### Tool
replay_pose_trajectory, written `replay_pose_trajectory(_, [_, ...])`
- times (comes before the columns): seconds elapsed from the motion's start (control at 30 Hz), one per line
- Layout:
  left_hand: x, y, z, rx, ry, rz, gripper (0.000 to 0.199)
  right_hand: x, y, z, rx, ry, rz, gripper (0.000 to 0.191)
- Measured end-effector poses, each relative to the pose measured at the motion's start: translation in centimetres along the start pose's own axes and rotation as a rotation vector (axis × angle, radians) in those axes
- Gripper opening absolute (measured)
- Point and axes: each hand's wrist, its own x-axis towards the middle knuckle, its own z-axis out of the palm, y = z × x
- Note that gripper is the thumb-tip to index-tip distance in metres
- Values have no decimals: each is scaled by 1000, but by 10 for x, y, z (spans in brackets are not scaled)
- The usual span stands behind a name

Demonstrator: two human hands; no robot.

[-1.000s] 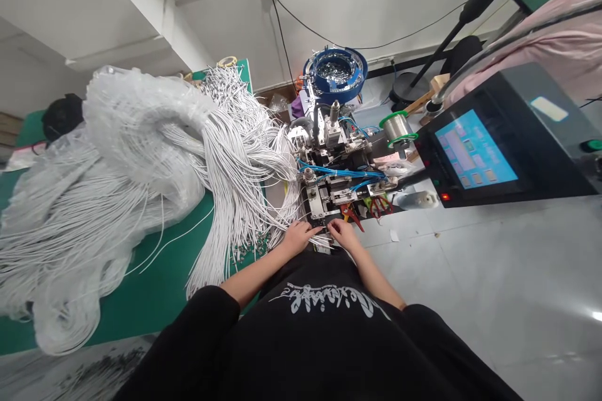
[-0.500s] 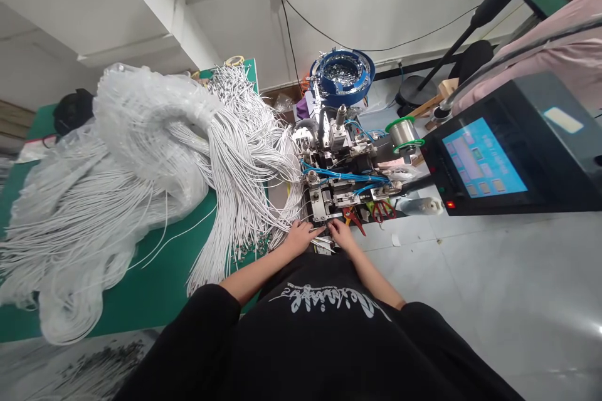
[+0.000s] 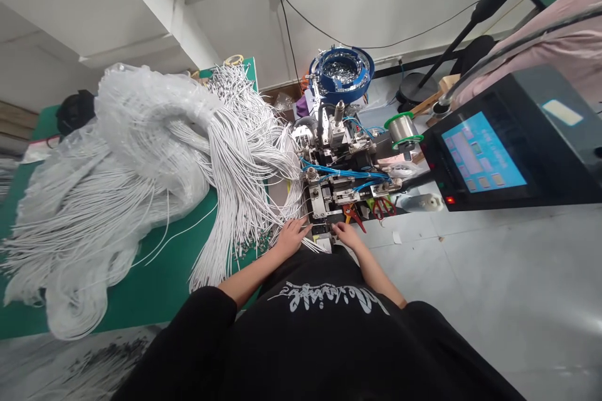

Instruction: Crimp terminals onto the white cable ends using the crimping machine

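Observation:
My left hand [image 3: 290,239] is at the front left corner of the machine [image 3: 320,200], its fingers stretched out and apart over the ends of white cables [image 3: 310,244]. Across the small gap, my right hand [image 3: 347,235] has thumb and forefinger pressed together at the machine's front edge; what is between them is too small to make out. A thin white piece [image 3: 322,224] lies between the two hands. Left of my left hand, a large bundle of white cables [image 3: 239,182] with metal ends spreads over the green table [image 3: 174,269].
Clear plastic [image 3: 145,100] wraps more cables on the left. Behind the machine stands a blue bowl feeder [image 3: 342,75] with metal parts. A solder wire spool [image 3: 403,130] and a touchscreen box [image 3: 498,150] are on the right. Red-handled scissors [image 3: 383,207] hang by orange-handled pliers [image 3: 353,216].
My hands have moved apart: the left slid leftward and its fingers spread, the right shifted slightly right. More of the machine's front shows between them.

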Motion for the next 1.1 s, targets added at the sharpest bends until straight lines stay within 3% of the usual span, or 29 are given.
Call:
replay_pose_trajectory(0.2, [-6,2,5,-9,75,-8,51,-10,1,-20,-49,32,19,29])
replay_pose_trajectory(0.33, [-4,2,1,-53,94,32,47,-22,-8,-28,-47,-9,-58,35])
replay_pose_trajectory(0.4, [-3,1,-2,-78,101,23,46,-29,-15,-30,32,-95,-101,41])
replay_pose_trajectory(0.57, [1,4,-6,-80,163,-31,42,-44,-29,-34,319,-494,-120,47])
replay_pose_trajectory(0.7, [5,8,-9,-82,180,-54,36,-53,-35,-36,364,-597,-145,39])
replay_pose_trajectory(0.83, [8,10,-12,-111,183,-42,34,-55,-36,-34,351,-469,-191,38])
replay_pose_trajectory(1.1, [8,3,-12,-110,80,86,36,-44,-33,-9,443,46,-146,38])
